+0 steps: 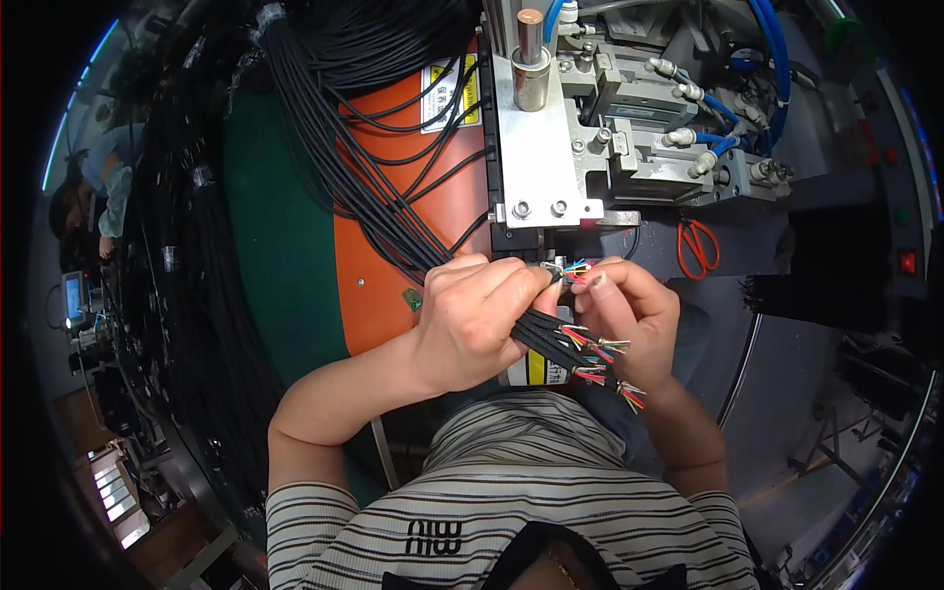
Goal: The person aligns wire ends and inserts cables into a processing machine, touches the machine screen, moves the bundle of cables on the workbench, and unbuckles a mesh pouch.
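My left hand [474,313] is closed around a bunch of black cables [544,335] below the front of the machine. Out of the bunch, to the lower right, come several cable ends with coloured wires [593,346] fanned out. One more cable end, its blue, yellow and red wires [576,269] spread, sticks out at my left fingertips. My right hand [629,313] has thumb and forefinger pinched at the tips of those wires. Which wire it grips is too small to tell.
A metal machine [551,147] with pneumatic cylinders and blue hoses stands in front. Black cables [324,128] hang over the orange surface [379,320] and the green mat [265,226] on the left. Red-handled scissors [698,248] lie to the right. Another person [103,192] is at far left.
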`<action>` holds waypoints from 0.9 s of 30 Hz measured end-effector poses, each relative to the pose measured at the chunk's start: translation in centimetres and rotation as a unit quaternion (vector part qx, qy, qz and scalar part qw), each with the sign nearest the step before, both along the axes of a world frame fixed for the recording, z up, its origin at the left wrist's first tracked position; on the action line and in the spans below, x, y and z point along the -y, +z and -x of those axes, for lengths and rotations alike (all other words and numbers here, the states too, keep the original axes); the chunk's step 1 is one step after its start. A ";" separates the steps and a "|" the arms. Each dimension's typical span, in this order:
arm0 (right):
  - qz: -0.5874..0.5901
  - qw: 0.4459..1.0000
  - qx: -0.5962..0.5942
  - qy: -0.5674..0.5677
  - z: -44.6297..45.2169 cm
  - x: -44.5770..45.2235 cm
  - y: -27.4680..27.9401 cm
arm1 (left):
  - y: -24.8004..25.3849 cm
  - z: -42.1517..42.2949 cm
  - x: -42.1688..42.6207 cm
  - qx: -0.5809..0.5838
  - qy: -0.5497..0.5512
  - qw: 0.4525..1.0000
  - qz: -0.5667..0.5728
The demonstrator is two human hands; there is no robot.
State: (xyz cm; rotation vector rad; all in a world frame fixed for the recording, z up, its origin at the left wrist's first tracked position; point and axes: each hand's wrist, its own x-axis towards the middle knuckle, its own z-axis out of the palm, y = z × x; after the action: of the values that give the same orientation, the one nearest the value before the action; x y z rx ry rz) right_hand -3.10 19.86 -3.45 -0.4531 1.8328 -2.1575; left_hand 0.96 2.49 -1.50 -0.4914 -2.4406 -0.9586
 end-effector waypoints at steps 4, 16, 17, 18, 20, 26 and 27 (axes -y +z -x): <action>-0.004 1.000 0.017 0.016 0.5 -0.2 0.0 | 0.0 -0.1 -0.1 0.004 0.000 1.000 0.010; 0.067 0.987 0.130 0.065 0.8 -0.1 0.8 | -0.2 -0.2 -0.3 0.014 0.010 1.000 -0.001; 0.061 0.987 0.131 0.075 0.9 -0.2 0.8 | -0.1 -0.2 -0.2 0.021 0.008 1.000 0.000; 0.056 0.986 0.132 0.085 1.1 -0.2 0.8 | -0.1 -0.2 -0.2 0.026 0.006 1.000 0.002; 0.057 0.984 0.142 0.088 1.3 -0.3 0.6 | -0.1 -0.1 -0.2 0.026 0.004 1.000 0.004; -0.164 0.970 -0.157 0.089 2.5 -0.9 0.6 | 0.5 -0.8 -0.1 0.033 -0.017 0.990 0.133; -0.165 0.970 -0.157 0.089 2.6 -0.8 0.9 | 0.7 -0.8 -0.2 0.033 -0.017 0.990 0.133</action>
State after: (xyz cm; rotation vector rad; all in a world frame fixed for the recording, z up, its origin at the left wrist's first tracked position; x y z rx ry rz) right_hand -5.74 20.71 -2.57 -0.8823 2.1691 -1.6951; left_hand 1.77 2.70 -0.82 -0.6009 -2.6432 -0.6734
